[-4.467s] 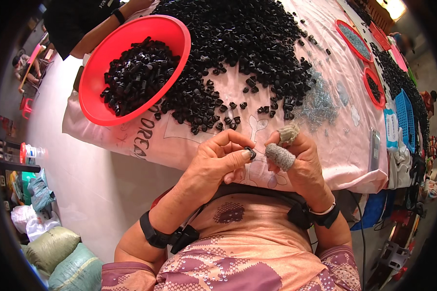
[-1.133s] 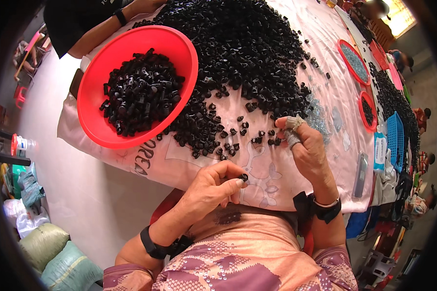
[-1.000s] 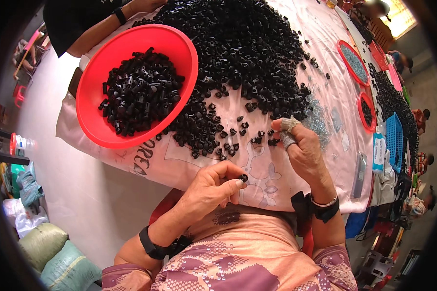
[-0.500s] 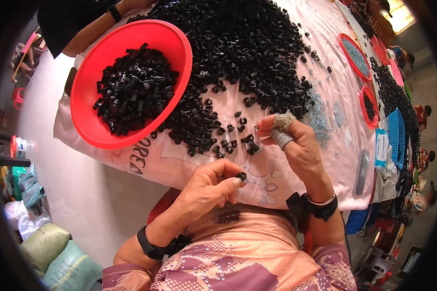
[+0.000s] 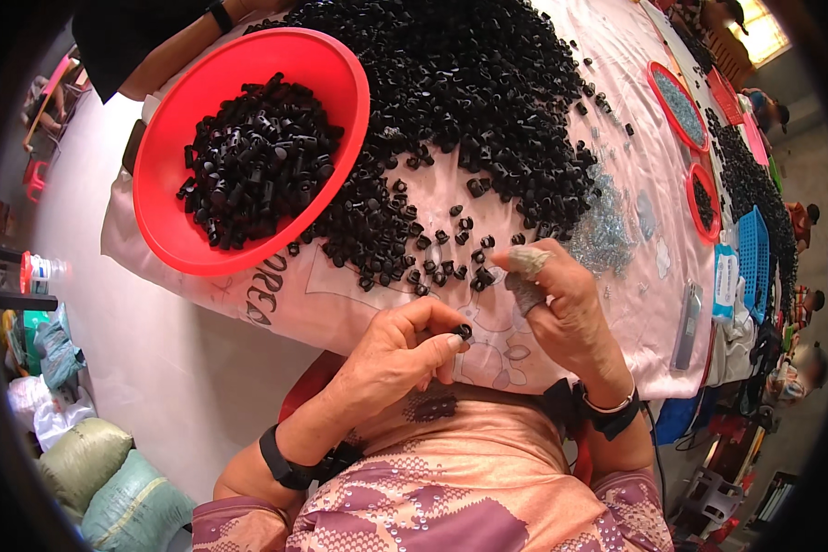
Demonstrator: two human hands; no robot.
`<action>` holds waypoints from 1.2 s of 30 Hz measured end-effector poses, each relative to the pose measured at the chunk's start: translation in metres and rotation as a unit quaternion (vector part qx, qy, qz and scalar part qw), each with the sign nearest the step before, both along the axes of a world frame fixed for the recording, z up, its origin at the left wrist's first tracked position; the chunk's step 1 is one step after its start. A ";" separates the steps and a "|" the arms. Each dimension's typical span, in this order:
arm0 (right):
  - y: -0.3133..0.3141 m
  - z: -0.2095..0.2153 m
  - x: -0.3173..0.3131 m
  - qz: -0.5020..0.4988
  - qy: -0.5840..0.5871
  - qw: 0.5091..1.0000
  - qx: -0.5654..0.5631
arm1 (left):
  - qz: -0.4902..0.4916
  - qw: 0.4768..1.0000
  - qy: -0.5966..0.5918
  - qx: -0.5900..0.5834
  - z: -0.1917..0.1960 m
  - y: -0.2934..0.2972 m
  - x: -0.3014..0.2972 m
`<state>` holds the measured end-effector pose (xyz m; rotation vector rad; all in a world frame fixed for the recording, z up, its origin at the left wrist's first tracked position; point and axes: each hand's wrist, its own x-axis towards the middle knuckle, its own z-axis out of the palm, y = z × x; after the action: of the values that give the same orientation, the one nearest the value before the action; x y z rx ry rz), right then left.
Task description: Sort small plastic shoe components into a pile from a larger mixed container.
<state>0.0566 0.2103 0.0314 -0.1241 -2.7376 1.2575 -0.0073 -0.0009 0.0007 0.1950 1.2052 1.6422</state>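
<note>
Between the thumb and forefinger of my left hand (image 5: 391, 354) is a small black plastic cap-like piece (image 5: 462, 332), held just above the near edge of the cloth. My right hand (image 5: 570, 308) is to the right of it, with grey wraps (image 5: 527, 281) around the thumb and a finger. Its fingers are bent inward, and whatever they may hold is too small to make out. Just beyond my hands lie several loose black pieces (image 5: 448, 269). A large heap of the same black parts (image 5: 442, 83) spreads behind them.
A red basin (image 5: 170, 221) of black parts stands at the left, with another person's arm (image 5: 179, 55) behind it. Small silvery pieces (image 5: 605, 225) lie right of the heap. Farther right are two red trays (image 5: 693, 207), a blue basket (image 5: 753, 262) and a clear case (image 5: 687, 327).
My right hand has come down and slightly right, nearer my left hand, with its fingers curled more. My left hand still pinches the black piece, almost unmoved.
</note>
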 end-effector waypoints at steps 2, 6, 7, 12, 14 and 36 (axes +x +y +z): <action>-0.004 -0.005 -0.001 0.017 0.020 0.999 0.028 | -0.003 1.000 0.006 -0.003 -0.001 0.000 0.000; -0.004 -0.010 0.002 0.038 0.042 0.993 0.100 | -0.008 1.000 0.019 -0.002 -0.001 0.000 0.000; -0.003 -0.009 0.003 0.040 0.038 0.988 0.146 | -0.009 1.000 0.018 -0.001 -0.002 0.000 0.000; 0.006 -0.013 0.018 -0.033 0.016 0.989 0.143 | -0.001 1.000 0.010 0.001 -0.002 0.000 0.001; 0.006 -0.009 0.016 -0.051 0.012 0.985 0.163 | -0.001 1.000 0.012 -0.003 0.000 0.000 0.001; 0.009 -0.016 -0.067 0.123 0.045 0.965 0.227 | -0.017 1.000 0.018 -0.013 0.001 0.000 0.002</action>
<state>-0.0105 0.2189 0.0157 0.3179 -2.9394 0.6234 -0.0056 -0.0014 0.0019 0.2283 1.2441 1.5992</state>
